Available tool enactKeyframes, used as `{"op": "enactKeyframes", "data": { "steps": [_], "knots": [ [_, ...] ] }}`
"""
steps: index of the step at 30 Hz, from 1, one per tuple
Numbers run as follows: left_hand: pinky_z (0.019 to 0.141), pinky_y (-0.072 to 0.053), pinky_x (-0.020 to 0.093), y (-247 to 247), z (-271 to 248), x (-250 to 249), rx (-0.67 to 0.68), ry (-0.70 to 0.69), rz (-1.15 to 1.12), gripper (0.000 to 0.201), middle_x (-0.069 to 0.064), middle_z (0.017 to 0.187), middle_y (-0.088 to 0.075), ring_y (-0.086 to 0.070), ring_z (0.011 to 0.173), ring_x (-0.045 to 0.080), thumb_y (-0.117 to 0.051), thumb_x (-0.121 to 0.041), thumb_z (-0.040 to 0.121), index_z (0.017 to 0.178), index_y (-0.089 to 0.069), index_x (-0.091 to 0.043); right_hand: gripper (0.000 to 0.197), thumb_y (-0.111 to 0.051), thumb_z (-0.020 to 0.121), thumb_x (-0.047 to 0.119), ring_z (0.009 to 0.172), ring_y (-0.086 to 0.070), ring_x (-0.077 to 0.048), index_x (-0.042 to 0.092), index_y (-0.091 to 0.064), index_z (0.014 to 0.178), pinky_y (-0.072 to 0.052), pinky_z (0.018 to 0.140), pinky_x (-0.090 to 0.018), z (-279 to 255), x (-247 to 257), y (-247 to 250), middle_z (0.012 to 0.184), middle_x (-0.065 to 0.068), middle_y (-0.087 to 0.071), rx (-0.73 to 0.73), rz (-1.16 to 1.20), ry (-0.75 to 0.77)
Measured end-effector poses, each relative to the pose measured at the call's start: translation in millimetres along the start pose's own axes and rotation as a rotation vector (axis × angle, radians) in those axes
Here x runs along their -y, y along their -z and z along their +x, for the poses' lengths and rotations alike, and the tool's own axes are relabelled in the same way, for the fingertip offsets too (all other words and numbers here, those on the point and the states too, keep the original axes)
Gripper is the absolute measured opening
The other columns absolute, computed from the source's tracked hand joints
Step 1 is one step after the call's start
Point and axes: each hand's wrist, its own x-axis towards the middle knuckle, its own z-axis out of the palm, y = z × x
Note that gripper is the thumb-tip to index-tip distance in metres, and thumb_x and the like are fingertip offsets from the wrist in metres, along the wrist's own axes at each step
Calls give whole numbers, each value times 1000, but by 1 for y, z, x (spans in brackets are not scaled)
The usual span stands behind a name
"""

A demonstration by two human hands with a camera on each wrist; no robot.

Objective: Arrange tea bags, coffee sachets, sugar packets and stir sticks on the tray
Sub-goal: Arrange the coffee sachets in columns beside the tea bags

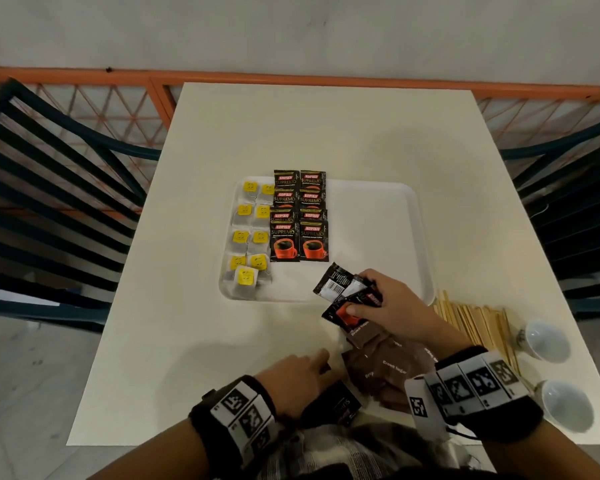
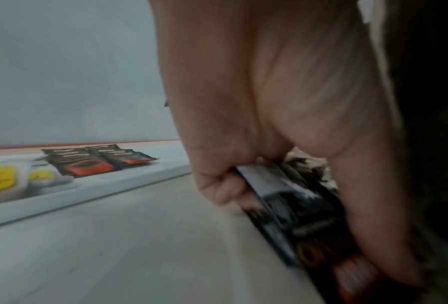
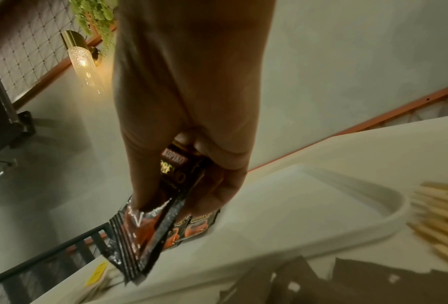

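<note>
A white tray lies in the middle of the table. Its left side holds two columns of tea bags with yellow tags, and beside them two columns of black coffee sachets. Over the tray's near edge my right hand grips a fan of several coffee sachets, which also show in the right wrist view as held sachets. My left hand is near the table's front edge and holds more black sachets between thumb and fingers. Brown sugar packets lie loose between my hands. Wooden stir sticks are piled to the right.
Two white rounded objects sit at the table's right front, beyond the sticks. Dark slatted chairs flank the table on both sides. An orange railing runs behind it. The tray's right half is bare.
</note>
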Motion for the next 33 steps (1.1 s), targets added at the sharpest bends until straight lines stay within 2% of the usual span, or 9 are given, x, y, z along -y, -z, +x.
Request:
{"op": "enactKeyframes", "data": {
  "steps": [5,8,10,14,18,22,26,31,33],
  "knots": [
    [56,-43,23,-7,-10,17,-54,34,208,37,3,91,-59,-55,65,19,-70,-40,56,87,-62,-21,35,-71,80,24,84,-56,5,19,-53,109,-41,67,-9,-2,-7,-7,96,10,-61,-11,24,0],
    [72,-40,31,-6,-14,24,-73,117,-2,35,9,105,-58,-56,91,28,-62,-32,76,104,-54,-12,33,-71,79,23,87,-58,2,21,-52,106,-42,71,-11,-3,-8,-8,96,9,-63,-30,46,-1],
    [70,-35,28,-10,-17,34,-192,166,-225,30,6,102,-60,-57,93,27,-59,-28,81,104,-49,-11,32,-72,79,23,91,-61,-7,21,-53,105,-47,78,-20,-3,-9,-7,99,6,-65,-57,79,-7],
    [63,-40,11,-9,-33,55,-351,318,-795,38,-12,85,-57,-56,76,6,-74,-26,74,98,-46,-19,33,-72,78,21,94,-63,-11,18,-55,107,-49,82,-25,-5,-1,-5,102,2,-67,-51,172,-12],
    [88,-53,31,1,-44,66,-479,332,-1177,63,-7,103,-69,-65,95,4,-83,-39,58,112,-52,-30,40,-71,79,18,88,-65,-3,15,-54,114,-53,72,-18,-7,17,-7,104,1,-67,148,337,-28],
    [94,-51,40,18,-50,56,-487,169,-1375,76,-1,116,-68,-63,108,14,-85,-36,56,122,-49,-26,33,-69,81,19,100,-66,-15,18,-58,112,-52,90,-31,0,28,-20,110,-3,-68,283,351,-7],
    [87,-49,22,34,-54,42,-424,22,-1404,54,-14,117,-66,-60,112,8,-66,-7,82,127,-42,-25,31,-66,82,6,103,-65,-29,5,-60,112,-53,90,-36,4,34,-32,111,-16,-67,336,580,-43],
    [93,-50,33,27,-64,54,-482,167,-1352,32,2,115,-66,-62,109,15,-60,-17,88,119,-54,-21,29,-67,80,6,99,-67,-26,4,-62,108,-53,87,-34,7,32,-30,107,-14,-70,250,559,-76],
    [84,-54,31,24,-68,62,-590,294,-1416,20,6,105,-69,-65,98,18,-57,-10,90,108,-61,-18,29,-68,81,10,98,-68,-22,8,-62,109,-53,88,-32,7,29,-28,106,-11,-70,177,541,-84]
  ]
}}
